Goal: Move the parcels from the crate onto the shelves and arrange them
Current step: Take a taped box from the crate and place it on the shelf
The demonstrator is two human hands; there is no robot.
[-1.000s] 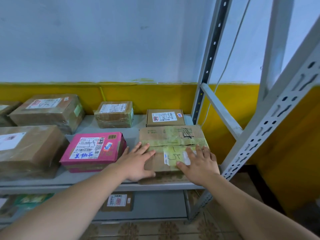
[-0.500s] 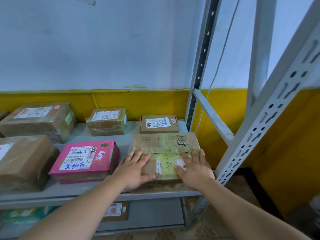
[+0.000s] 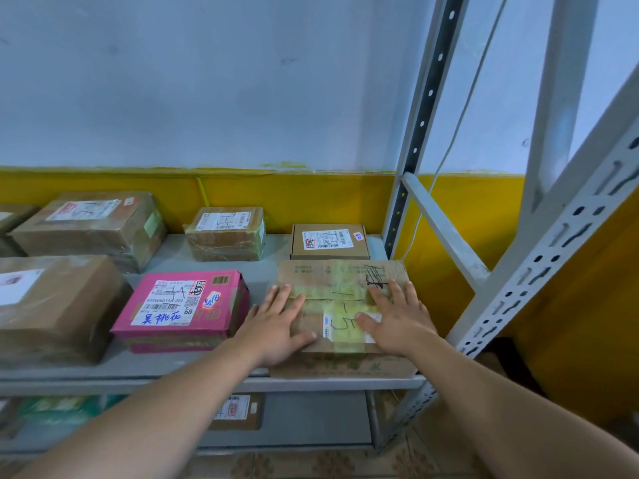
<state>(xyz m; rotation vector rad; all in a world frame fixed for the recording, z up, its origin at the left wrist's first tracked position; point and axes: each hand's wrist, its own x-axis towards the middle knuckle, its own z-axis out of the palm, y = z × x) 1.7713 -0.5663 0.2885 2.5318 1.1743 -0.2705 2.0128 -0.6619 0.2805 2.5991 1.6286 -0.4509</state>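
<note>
Head view showed the flat cardboard parcel [image 3: 345, 274] at the front right corner of the grey metal shelf [image 3: 262, 257], near edge at the lip, far edge just beside a small labelled carton [image 3: 328, 242]. A bare strip separated it from the pink box [image 3: 179, 305]. Yellowed tape and handwritten digits crossed its creased top. The left hand [image 3: 276, 323] and right hand [image 3: 397, 319] lay flat on it, fingers straight, gripping nothing.
</note>
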